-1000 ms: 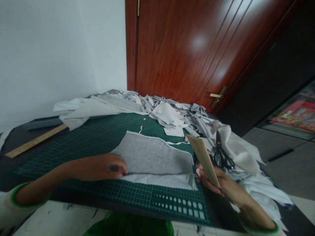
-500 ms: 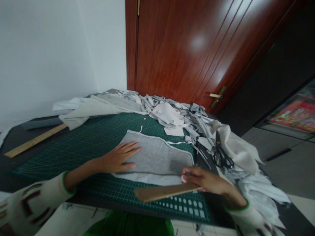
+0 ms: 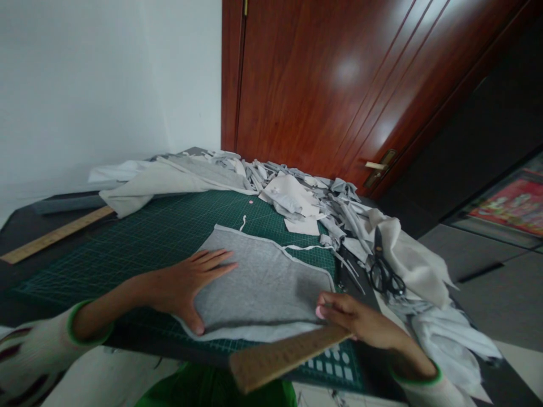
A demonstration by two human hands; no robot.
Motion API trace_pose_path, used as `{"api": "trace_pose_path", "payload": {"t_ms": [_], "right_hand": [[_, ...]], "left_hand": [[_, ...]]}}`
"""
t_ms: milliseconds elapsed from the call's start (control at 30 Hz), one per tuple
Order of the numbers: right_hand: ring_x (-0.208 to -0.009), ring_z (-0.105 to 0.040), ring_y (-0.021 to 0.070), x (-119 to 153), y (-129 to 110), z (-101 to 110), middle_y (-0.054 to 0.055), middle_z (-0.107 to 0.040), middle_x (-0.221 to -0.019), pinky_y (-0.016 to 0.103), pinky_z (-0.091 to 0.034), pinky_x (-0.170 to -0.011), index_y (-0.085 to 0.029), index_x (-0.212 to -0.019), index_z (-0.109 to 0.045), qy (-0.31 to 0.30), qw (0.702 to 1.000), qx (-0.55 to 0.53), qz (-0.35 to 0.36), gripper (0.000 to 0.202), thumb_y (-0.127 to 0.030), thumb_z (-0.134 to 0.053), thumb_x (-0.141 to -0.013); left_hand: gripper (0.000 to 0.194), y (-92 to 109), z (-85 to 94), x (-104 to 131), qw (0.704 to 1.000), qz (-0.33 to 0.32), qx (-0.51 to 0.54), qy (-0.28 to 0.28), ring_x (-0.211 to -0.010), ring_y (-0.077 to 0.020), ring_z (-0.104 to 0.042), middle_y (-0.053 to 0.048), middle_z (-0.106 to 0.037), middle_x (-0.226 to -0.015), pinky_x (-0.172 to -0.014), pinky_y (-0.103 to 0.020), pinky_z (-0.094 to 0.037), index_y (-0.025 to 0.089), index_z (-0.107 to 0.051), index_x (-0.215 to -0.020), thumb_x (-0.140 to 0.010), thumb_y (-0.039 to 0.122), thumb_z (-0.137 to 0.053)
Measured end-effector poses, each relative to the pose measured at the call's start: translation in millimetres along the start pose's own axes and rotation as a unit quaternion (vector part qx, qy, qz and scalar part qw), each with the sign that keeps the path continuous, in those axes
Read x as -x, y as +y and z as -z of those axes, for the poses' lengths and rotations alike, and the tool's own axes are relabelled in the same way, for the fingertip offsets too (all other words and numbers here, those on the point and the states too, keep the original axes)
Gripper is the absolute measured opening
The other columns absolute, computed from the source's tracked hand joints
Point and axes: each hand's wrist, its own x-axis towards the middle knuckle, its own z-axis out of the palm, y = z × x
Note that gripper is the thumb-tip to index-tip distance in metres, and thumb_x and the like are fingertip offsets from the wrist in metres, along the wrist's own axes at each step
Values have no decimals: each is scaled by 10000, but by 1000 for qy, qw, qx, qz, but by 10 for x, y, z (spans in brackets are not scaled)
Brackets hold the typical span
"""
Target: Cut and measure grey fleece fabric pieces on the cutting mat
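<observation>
A piece of grey fabric [image 3: 263, 282] with pale edging lies on a green gridded cutting mat [image 3: 169, 226]. My left hand [image 3: 190, 285] rests on its left part, fingers and thumb spread. At the lower right corner, my right hand [image 3: 348, 316] is closed on one end of a wooden ruler [image 3: 288, 353]. The ruler tilts over the front of the mat, its free end toward me. A small pink spot shows at the right fingertips; whether it is a nail or a held piece, I cannot tell.
Black scissors [image 3: 384, 271] lie on cloth at the right. Fabric scraps [image 3: 297, 195] are heaped along the back and right. Another wooden ruler [image 3: 55, 234] lies at the left, by a pale folded cloth [image 3: 169, 181]. A wooden door [image 3: 305, 85] stands behind.
My left hand has slid toward me and left, its thumb spread wider. The grey fabric's near edge has come closer. The held ruler's free end has swung toward me, showing its broad face.
</observation>
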Motion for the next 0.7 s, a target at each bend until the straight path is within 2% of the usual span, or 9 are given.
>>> {"api": "trace_pose_path", "payload": {"t_ms": [133,233,300,367,467,567,633,700], "right_hand": [[-649,-431,105,51,26,-74,-37,-419,-727,200,-348,-528,-220,-785,-457,-32,998,52,2,386,-556,-398,-966],[-661,-443,110,117,43,-86,-33,-434,-740,205,-362,-543,-222,-796,-474,-41,997,58,-13,387,-567,-404,-958],[-678,-471,119,147,58,-72,-31,-459,-740,214,-389,-578,-224,-806,-503,-27,998,61,-18,392,-578,-415,-952],[-716,-510,138,146,66,-38,-22,-508,-745,231,-416,-629,-226,-807,-534,19,997,67,-10,389,-578,-439,-943],[-714,-541,164,55,52,38,-10,-565,-734,261,-419,-646,-230,-794,-541,115,989,92,5,373,-566,-455,-932],[-663,-555,184,-150,20,82,-1,-570,-697,293,-393,-637,-237,-783,-492,204,968,145,-1,330,-504,-395,-950],[-654,-579,203,-320,8,60,10,-576,-679,305,-371,-631,-246,-774,-452,240,952,188,-16,275,-432,-362,-956],[-675,-611,216,-481,11,2,26,-597,-685,305,-357,-628,-251,-771,-428,254,940,226,-36,229,-360,-351,-957]], "left_hand": [[1123,1,-115,110,1000,8,12,23,-1481,-416,-72,-170,-85,-1623,-1160,-631,-122,227,-203,-1559,-672,682,-719],[1163,36,-185,203,999,33,8,7,-1480,-419,-14,-177,-25,-1622,-1146,-663,-95,227,-141,-1567,-668,700,-709],[1185,66,-209,269,999,38,11,-10,-1480,-406,21,-162,1,-1624,-1145,-663,-77,239,-104,-1567,-663,709,-708],[1202,92,-184,335,999,32,30,-24,-1478,-403,26,-146,7,-1626,-1151,-650,-83,253,-110,-1565,-641,709,-729],[1243,136,0,415,995,31,72,-60,-1475,-415,-45,-156,-50,-1620,-1156,-619,-146,222,-164,-1557,-586,689,-783],[1149,207,312,433,988,50,101,-105,-1456,-388,-234,-145,-228,-1595,-1163,-547,-228,211,-275,-1531,-601,590,-834],[1050,262,482,388,987,59,113,-97,-1412,-362,-358,-111,-350,-1557,-1162,-498,-271,234,-361,-1499,-615,495,-863],[987,306,548,300,989,50,116,-81,-1376,-359,-419,-91,-420,-1521,-1154,-481,-306,246,-419,-1473,-620,452,-871]]}}
